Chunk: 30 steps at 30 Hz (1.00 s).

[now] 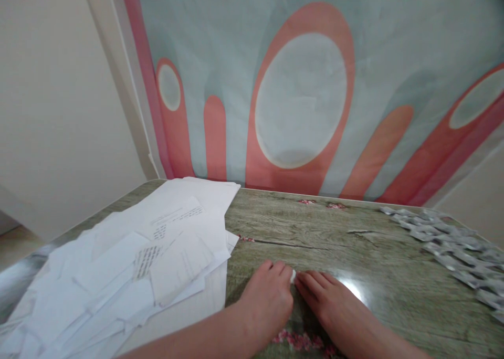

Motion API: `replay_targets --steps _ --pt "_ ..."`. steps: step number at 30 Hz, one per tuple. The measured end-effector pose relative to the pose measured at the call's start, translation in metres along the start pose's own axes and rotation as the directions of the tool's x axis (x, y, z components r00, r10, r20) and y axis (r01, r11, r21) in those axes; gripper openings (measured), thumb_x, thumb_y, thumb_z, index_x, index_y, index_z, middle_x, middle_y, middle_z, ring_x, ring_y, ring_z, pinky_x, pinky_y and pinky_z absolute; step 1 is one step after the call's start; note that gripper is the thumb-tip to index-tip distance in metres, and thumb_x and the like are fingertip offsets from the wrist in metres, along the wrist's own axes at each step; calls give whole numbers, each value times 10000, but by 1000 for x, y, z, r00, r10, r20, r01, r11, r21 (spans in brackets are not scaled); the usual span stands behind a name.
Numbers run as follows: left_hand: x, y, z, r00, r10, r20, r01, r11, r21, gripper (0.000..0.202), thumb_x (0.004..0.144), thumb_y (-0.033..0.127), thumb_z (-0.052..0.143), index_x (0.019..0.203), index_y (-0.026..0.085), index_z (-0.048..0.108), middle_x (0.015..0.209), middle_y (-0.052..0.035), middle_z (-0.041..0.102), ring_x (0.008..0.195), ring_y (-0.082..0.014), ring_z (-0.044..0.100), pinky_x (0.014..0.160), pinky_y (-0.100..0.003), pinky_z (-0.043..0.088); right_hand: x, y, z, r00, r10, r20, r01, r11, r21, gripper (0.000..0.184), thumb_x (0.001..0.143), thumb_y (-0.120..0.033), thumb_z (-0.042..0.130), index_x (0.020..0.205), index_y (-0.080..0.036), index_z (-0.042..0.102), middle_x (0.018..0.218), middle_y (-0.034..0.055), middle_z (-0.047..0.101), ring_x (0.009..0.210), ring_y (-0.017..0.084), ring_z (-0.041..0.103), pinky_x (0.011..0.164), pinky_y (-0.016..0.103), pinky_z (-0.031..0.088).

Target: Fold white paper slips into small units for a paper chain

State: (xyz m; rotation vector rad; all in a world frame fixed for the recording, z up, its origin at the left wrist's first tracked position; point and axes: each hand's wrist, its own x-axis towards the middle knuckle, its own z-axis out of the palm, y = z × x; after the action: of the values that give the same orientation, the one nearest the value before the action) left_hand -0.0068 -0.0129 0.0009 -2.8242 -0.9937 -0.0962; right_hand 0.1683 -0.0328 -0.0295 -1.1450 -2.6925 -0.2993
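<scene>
My left hand [268, 296] and my right hand [326, 298] rest side by side on the wood-patterned table [315, 238] near its front edge. Their fingertips meet around a tiny white piece [293, 276], perhaps folded paper, of which only a sliver shows. The fingers of both hands are curled and pressed together on it. A loose pile of white paper sheets and slips [149, 259], some printed, lies just left of my left hand.
Several silvery foil strips [452, 243] lie scattered along the table's right side. A pale blue cloth with red arches and ovals [299, 96] hangs behind the table. A plain cream wall [59, 112] stands at the left.
</scene>
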Motion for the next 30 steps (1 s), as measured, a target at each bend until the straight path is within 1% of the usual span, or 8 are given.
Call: replay_targets --steps 5,9,12,15,21,25,30 --pt "0 0 1 999 -30 -31 30 999 -15 155 870 126 484 796 138 620 814 -42 588 811 -209 514 659 -347 337 -2 1 -3 1000 24 -20 -24 999 30 356 715 -47 553 1064 -94 600 1064 108 624 898 230 577 818 356 468" --pt "-1 -2 1 999 -33 -43 32 999 -26 192 891 131 458 791 145 621 805 -41 598 811 -201 520 670 -338 332 -4 3 -7 1000 4 12 -4 999 39 405 702 -47 544 1101 -76 601 1119 113 621 961 244 577 860 365 473" --pt "-1 -2 -1 1000 -24 -11 23 999 -32 160 879 144 488 799 146 626 802 -40 608 803 -201 526 670 -336 333 -6 7 -9 998 -38 43 37 999 23 421 705 -53 528 1119 -75 603 1182 116 601 1014 254 565 887 366 469" --pt "-1 -3 -2 1000 -10 20 10 999 -39 108 856 163 532 822 141 633 812 -41 619 806 -202 532 684 -342 338 -6 9 -9 997 -50 56 50 999 12 421 721 -45 503 1125 -98 608 1221 101 586 1026 241 567 888 348 473" --pt "-2 -6 -6 996 -25 86 30 998 -61 118 865 183 537 830 147 644 860 -44 642 850 -199 540 718 -344 338 -6 10 -11 998 -27 52 26 999 29 380 765 -52 482 1116 -109 617 1185 92 611 984 227 588 867 353 486" --pt "-3 -5 -10 993 -44 111 50 998 -50 146 864 177 518 816 142 652 878 -59 640 871 -207 533 730 -341 340 -4 9 -15 996 -32 82 29 999 43 406 743 -43 486 1124 -94 614 1192 105 607 997 242 585 865 360 489" --pt "-3 0 -10 991 -37 131 38 999 -12 135 832 147 525 804 129 655 873 -77 612 877 -230 515 725 -353 351 -2 9 -18 994 -33 103 28 998 52 423 731 -27 475 1126 -83 614 1197 115 605 1004 251 586 871 365 486"
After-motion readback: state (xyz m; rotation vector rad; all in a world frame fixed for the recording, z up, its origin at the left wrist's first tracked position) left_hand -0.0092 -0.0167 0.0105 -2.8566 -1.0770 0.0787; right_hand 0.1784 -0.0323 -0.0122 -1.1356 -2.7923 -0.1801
